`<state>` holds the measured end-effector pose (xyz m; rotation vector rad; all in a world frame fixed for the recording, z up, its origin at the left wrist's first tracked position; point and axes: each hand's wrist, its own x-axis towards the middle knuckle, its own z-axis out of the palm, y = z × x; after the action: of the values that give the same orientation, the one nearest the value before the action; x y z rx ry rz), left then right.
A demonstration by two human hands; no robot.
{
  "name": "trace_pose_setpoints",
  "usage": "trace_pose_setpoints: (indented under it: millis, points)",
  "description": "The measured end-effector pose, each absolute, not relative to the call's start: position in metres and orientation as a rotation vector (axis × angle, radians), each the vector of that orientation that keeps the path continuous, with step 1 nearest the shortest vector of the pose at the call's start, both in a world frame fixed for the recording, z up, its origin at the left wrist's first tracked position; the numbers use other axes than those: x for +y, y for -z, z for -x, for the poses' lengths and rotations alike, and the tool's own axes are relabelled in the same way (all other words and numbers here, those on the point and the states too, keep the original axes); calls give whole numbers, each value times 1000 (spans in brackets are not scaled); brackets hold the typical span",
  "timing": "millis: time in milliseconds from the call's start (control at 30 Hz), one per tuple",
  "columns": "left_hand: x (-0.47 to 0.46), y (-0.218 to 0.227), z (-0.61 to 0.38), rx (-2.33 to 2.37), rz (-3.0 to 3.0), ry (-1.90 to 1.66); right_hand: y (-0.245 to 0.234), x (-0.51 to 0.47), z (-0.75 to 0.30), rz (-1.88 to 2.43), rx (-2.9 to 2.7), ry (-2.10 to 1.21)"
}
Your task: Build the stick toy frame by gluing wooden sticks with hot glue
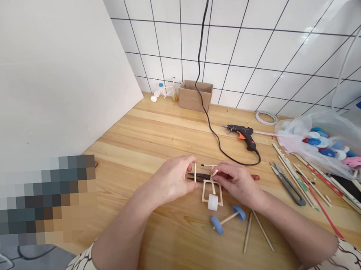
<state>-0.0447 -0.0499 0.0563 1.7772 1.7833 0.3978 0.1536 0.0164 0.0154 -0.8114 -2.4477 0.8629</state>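
Observation:
My left hand (178, 178) is closed, pinching a short wooden stick (195, 173) upright between thumb and fingers. My right hand (236, 180) is closed around a small pale wooden piece (214, 173) at the top of a stick frame (203, 192). A white bottle cap wheel (213, 202) sits at the frame's near end. Dark-jawed pliers (203, 176) lie behind the frame, partly hidden by my right hand. Nearer to me is an axle with two blue caps (217, 225) on its ends.
Two loose sticks (247, 232) lie near my right forearm. A black glue gun (243, 135), a tape roll (266, 118), thread snips (287, 185) and a bag of bottle caps (323, 122) are to the right. A cardboard box (195, 96) stands by the tiled wall.

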Motion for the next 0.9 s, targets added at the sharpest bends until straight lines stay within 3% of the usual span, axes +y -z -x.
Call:
trace_pose_setpoints:
  millis: [433,900]
  points:
    - [-46,-59,47,1930,-1796,-141,-42,2,-178,708,-2711,-756]
    - [-47,-57,46,1947,-1794,-185,-44,-14,-176,698,-2986,-690]
